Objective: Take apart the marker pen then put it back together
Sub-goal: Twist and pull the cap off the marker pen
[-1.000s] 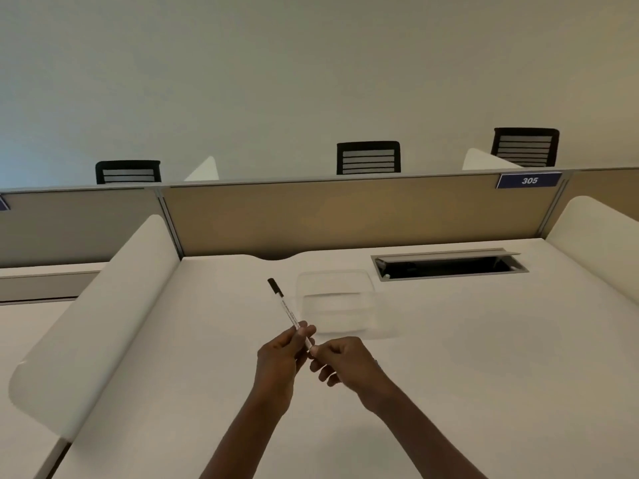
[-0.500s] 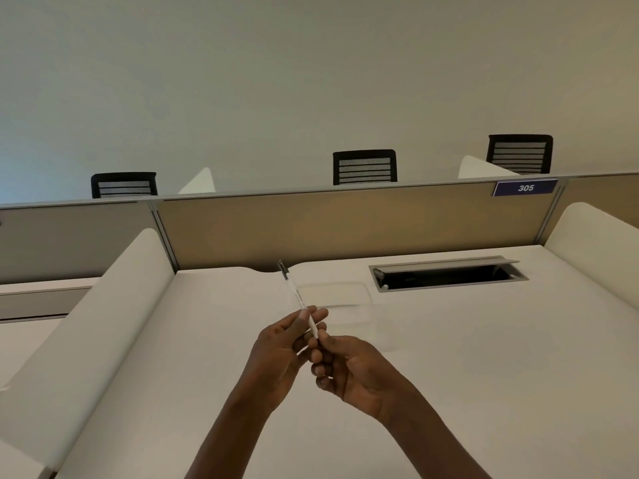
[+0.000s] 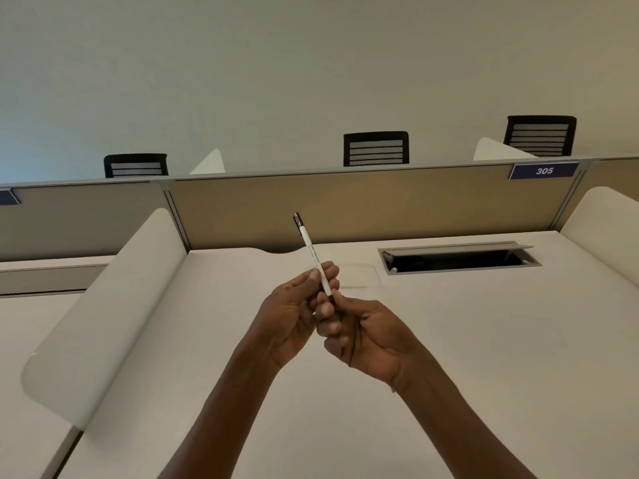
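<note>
marker pen (image 3: pixel 313 257): lower end buried between the fingers of the left hand (image 3: pixel 294 316) and right hand (image 3: pixel 363 337), so the joint there can't be read. print on the barrel too small to read. both forearms cut off by the bottom edge. clear container (image 3: pixel 359 275) on the desk (image 3: pixel 484 340) partly behind the hands, faint outline only. cable tray opening (image 3: pixel 456 262): inside too dark to tell. three chairs (image 3: pixel 376 148) hidden below the partition (image 3: pixel 345 205). blue label (image 3: pixel 7 197) at left cut off by the edge.
</note>
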